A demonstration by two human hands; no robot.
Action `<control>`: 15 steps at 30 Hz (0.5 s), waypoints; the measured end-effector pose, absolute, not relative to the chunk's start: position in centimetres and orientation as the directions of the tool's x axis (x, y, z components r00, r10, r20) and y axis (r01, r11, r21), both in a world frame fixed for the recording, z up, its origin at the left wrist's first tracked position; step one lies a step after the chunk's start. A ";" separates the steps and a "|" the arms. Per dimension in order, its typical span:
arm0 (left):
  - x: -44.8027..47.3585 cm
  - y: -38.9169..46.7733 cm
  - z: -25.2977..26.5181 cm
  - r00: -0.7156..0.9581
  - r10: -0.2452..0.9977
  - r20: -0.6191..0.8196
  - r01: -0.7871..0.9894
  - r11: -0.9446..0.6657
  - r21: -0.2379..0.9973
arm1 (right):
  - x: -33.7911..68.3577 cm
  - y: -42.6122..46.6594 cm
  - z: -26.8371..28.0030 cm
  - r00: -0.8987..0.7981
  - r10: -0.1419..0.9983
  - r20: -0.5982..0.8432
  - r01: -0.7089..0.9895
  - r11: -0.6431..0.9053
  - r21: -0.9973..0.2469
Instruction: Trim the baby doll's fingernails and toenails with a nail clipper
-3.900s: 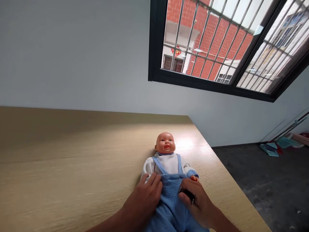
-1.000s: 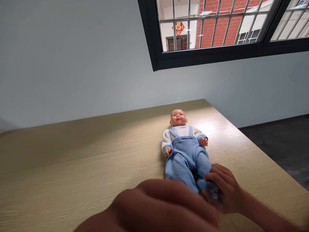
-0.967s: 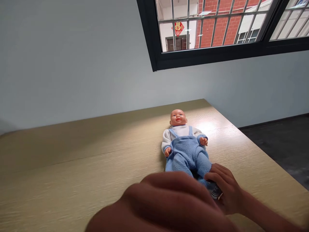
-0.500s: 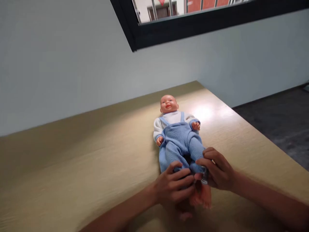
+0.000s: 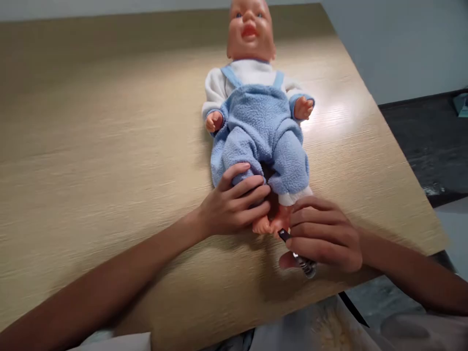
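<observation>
A baby doll (image 5: 261,109) in blue fleece overalls and a white top lies on its back on the table, feet towards me. My left hand (image 5: 234,202) is wrapped over the doll's lower leg on the left, its fingers curled round the trouser leg and covering the ankle. By the doll's other foot, my right hand (image 5: 323,234) is closed on a small shiny metal nail clipper (image 5: 305,265). Its dark end points towards the toes, and my fingers hide its middle. Whether it touches the foot I cannot tell.
The pale wooden table (image 5: 109,122) has its right edge beyond the doll and its front edge close to my body. A grey wall (image 5: 395,44) stands behind, and dark floor (image 5: 420,141) shows to the right.
My view has tilted down and come closer, so the window is gone. My right hand has moved from the doll's trouser leg down beside the foot; my left hand stays on the leg.
</observation>
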State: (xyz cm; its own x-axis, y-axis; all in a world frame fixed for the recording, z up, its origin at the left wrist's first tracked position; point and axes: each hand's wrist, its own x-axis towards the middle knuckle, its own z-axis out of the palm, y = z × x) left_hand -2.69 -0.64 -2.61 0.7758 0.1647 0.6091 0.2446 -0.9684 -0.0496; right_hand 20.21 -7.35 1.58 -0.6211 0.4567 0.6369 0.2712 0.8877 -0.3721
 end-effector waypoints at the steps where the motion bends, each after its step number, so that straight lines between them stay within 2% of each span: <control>1: -2.7 -0.8 -2.7 0.776 0.154 0.612 0.239 -0.969 -0.059 | 19.8 -7.6 1.0 -0.634 0.439 0.636 0.254 0.896 -0.365; 4: -2.8 -0.9 -2.8 0.773 0.133 0.621 0.233 -0.969 -0.083 | 19.1 -7.9 -0.3 -0.645 0.400 0.651 0.237 0.915 -0.327; 7: -2.6 -0.8 -2.4 0.761 0.139 0.633 0.243 -0.967 -0.080 | 19.0 -7.9 -0.6 -0.633 0.410 0.657 0.251 0.911 -0.327; 15: -1.9 -0.6 -1.9 0.748 0.142 0.648 0.248 -0.966 -0.074 | 18.8 -8.8 -0.5 -0.539 0.546 0.641 0.306 0.836 -0.455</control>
